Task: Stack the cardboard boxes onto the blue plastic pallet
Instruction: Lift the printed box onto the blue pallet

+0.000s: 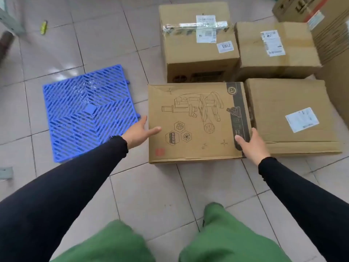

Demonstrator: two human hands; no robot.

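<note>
A flat cardboard box with a printed line drawing (196, 120) lies on the tiled floor in front of me. My left hand (139, 132) is open at its left edge, thumb on the top face, fingers spread past the side. My right hand (252, 143) clasps its right near corner, thumb on top and fingers down the side. The blue plastic pallet (88, 112) lies bare on the floor to the left of this box. To the right sits a plain flat box (290, 114), behind it a tall taped box (198, 42) and a smaller labelled box (273, 48).
More large cartons (321, 16) stand stacked at the far right. A small yellow-green object (44, 27) lies on the floor at the far left. My green trouser legs (217, 233) fill the bottom of the view. Bare grey tiles surround the pallet.
</note>
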